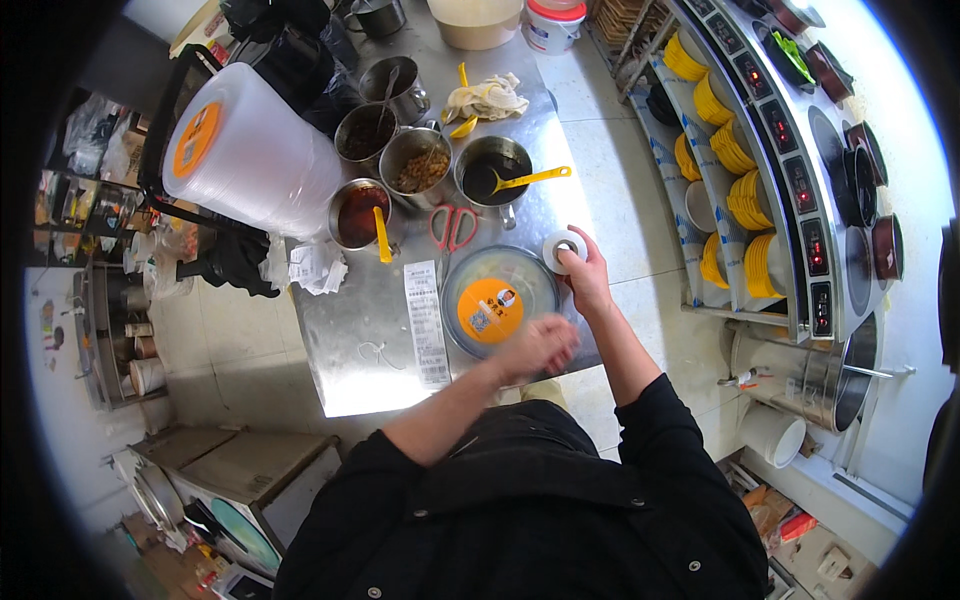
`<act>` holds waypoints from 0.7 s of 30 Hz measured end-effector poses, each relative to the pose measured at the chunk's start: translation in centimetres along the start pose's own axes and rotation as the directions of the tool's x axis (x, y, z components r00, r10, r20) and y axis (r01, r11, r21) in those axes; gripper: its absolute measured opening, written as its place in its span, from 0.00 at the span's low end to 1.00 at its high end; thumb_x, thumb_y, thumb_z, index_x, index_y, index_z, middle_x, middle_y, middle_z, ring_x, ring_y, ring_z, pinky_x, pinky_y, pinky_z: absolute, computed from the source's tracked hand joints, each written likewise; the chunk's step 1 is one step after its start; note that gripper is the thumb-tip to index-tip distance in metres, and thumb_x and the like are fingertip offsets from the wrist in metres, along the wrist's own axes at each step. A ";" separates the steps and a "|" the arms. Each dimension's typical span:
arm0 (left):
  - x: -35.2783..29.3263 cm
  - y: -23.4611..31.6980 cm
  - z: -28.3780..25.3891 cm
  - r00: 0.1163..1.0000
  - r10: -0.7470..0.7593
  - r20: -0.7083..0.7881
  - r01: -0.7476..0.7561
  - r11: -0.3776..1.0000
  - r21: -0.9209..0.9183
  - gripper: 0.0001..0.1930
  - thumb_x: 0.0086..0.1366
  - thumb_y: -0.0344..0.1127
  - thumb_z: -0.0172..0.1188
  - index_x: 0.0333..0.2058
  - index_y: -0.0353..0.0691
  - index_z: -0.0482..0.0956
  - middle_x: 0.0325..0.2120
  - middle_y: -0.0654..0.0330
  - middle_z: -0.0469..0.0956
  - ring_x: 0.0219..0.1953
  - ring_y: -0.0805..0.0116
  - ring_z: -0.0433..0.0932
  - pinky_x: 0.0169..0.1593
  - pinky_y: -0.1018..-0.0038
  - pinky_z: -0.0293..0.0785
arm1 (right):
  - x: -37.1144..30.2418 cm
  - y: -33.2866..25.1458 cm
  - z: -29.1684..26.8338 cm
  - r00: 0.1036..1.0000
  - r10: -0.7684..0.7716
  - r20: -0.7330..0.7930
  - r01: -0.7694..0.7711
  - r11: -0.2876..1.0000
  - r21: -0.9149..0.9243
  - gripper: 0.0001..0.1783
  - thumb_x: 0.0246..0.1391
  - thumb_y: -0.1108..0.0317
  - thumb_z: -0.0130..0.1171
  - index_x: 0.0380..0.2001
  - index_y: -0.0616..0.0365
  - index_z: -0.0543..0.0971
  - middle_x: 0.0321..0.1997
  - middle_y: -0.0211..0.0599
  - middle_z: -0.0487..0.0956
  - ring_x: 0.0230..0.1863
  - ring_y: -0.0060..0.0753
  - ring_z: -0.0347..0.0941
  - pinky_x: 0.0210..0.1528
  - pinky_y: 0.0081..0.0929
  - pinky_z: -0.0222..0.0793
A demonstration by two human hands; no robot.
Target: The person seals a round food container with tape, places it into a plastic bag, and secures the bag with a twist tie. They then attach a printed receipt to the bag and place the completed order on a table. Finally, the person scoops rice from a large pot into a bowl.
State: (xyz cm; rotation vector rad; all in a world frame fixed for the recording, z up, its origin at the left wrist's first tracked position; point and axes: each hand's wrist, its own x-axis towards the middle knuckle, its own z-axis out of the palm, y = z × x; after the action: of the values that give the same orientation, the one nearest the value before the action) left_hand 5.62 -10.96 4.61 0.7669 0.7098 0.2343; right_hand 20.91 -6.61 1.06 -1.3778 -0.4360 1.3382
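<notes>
My right hand (590,275) grips a small white roll of tape (565,250), thumb by its hole, at the far right rim of a round lidded plastic bowl (454,318). An orange round label (490,308) covers the middle of the bowl's lid. Over the bowl's near right edge is my left hand (541,347), smeared by motion; whether its fingers hold anything cannot be made out. A long printed receipt (426,325) lies flat to the left of the bowl. Red-handled scissors (453,228) rest just beyond it.
Several metal pots stand behind, one with a yellow ladle (530,178), another with chunky brown food (418,172). A wrapped stack of plastic containers (250,140) is at the left. Right of the steel table (350,340) are shelves of yellow bowls (745,200) under a row of cookers.
</notes>
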 end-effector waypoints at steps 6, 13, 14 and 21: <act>2.0 7.5 -10.8 0.677 0.680 -0.282 -0.026 0.405 0.914 0.11 0.58 0.39 0.59 0.33 0.38 0.79 0.27 0.62 0.75 0.29 0.76 0.72 0.36 0.79 0.69 | 0.0 -0.5 0.2 0.999 0.035 0.009 -0.035 0.999 -0.016 0.31 0.44 0.72 0.54 0.55 0.56 0.64 0.38 0.34 0.73 0.34 0.27 0.72 0.32 0.24 0.71; 3.3 7.5 -12.5 0.854 0.503 -0.133 -0.144 0.474 0.869 0.10 0.56 0.39 0.59 0.31 0.38 0.79 0.27 0.59 0.73 0.31 0.66 0.73 0.35 0.73 0.68 | 0.0 -1.7 -0.6 0.999 0.039 0.015 -0.036 0.987 -0.156 0.36 0.41 0.73 0.56 0.58 0.58 0.61 0.39 0.38 0.73 0.34 0.27 0.72 0.33 0.25 0.72; 3.2 7.3 -12.4 0.836 0.533 -0.130 -0.138 0.433 0.891 0.10 0.56 0.39 0.59 0.29 0.38 0.79 0.27 0.57 0.73 0.31 0.64 0.72 0.36 0.71 0.68 | -0.5 -1.8 -1.2 0.999 0.045 -0.006 -0.045 0.987 -0.152 0.37 0.41 0.72 0.56 0.58 0.58 0.60 0.39 0.38 0.73 0.34 0.27 0.72 0.33 0.25 0.72; 3.1 6.0 -12.0 0.694 0.712 -0.111 -0.164 0.307 0.938 0.10 0.56 0.38 0.58 0.24 0.36 0.75 0.25 0.54 0.72 0.31 0.56 0.70 0.36 0.66 0.66 | -10.6 2.3 -6.1 0.977 0.009 -0.215 -0.023 0.998 -0.064 0.42 0.39 0.75 0.58 0.60 0.62 0.55 0.45 0.43 0.71 0.41 0.31 0.71 0.41 0.25 0.69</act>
State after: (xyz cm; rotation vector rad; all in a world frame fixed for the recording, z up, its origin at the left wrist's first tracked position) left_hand 0.31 1.32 1.18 2.0457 1.1408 0.6624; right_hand 22.19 -18.91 2.42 -1.5656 -0.3265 1.1804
